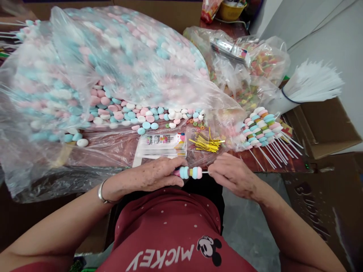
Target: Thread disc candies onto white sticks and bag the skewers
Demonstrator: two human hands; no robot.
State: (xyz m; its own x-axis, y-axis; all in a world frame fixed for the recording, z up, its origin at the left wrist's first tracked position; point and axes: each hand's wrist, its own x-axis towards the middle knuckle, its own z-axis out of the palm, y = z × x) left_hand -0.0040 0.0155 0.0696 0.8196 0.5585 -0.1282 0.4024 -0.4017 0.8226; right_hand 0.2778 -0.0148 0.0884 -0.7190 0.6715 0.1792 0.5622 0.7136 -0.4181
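Observation:
A candy skewer [191, 172] of blue, pink and yellowish-green pieces lies level just beyond the table's front edge. Closed around its left end is my left hand [154, 173], which hides part of the candy; a bit of purple shows by the fingers. On the other side, my right hand [234, 174] pinches the skewer's thin white stick [205, 172]. Beyond the hands, gold twist ties [206, 142] are heaped on a small clear bag. Beside them is a stack of printed clear packets [161, 146]. Finished-looking candy skewers [262, 128] are piled to the right, sticks toward me.
A huge clear bag [127, 49] of pink, blue and white candies covers the table's left and back, some spilling out. Bags of ring candies [266, 62] stand back right, near a container [292, 92] of white sticks [317, 81]. Cardboard boxes [326, 124] flank the right side.

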